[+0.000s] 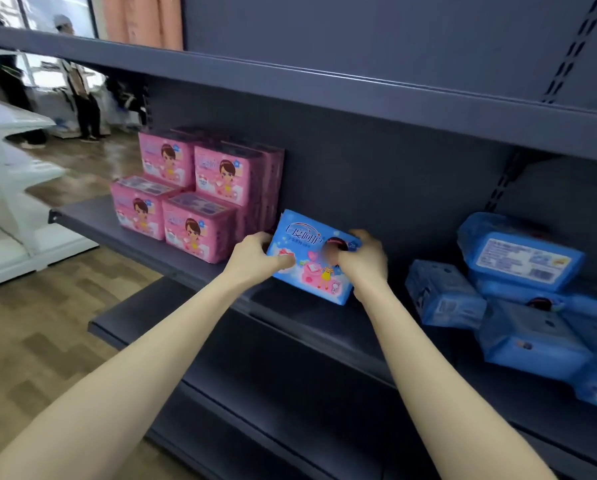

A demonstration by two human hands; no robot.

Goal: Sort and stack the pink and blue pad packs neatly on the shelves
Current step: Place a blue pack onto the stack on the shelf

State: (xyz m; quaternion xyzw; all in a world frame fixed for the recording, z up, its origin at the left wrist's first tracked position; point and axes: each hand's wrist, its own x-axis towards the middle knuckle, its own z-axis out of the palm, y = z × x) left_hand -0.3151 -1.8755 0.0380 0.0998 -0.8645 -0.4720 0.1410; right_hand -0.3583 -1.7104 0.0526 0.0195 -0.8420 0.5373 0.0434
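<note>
- Blue pad pack (312, 256): one, printed face toward the camera, tilted, held over the middle shelf (85, 216) near frame centre. Whether its lower edge touched the shelf could not be told.
- Left hand (255, 258): at the pack's 9 o'clock, fingers curled round its left edge, thumb on the front.
- Right hand (364, 263): at the pack's 3 o'clock, gripping its right edge.
- Pink pad packs (193, 192): upright, stacked two tiers high at the held pack's 10 o'clock, the nearest just beside it.
- Loose blue packs (525, 299): an untidy heap on the same shelf at 3 o'clock, apart from the right hand.
- Upper shelf (290, 84): at 12 o'clock.
- Lower shelf (290, 393): at 6 o'clock.
- Background, 10 o'clock of the frame: people (82, 91) standing, white shelving (9, 202), wooden floor (47, 323).
</note>
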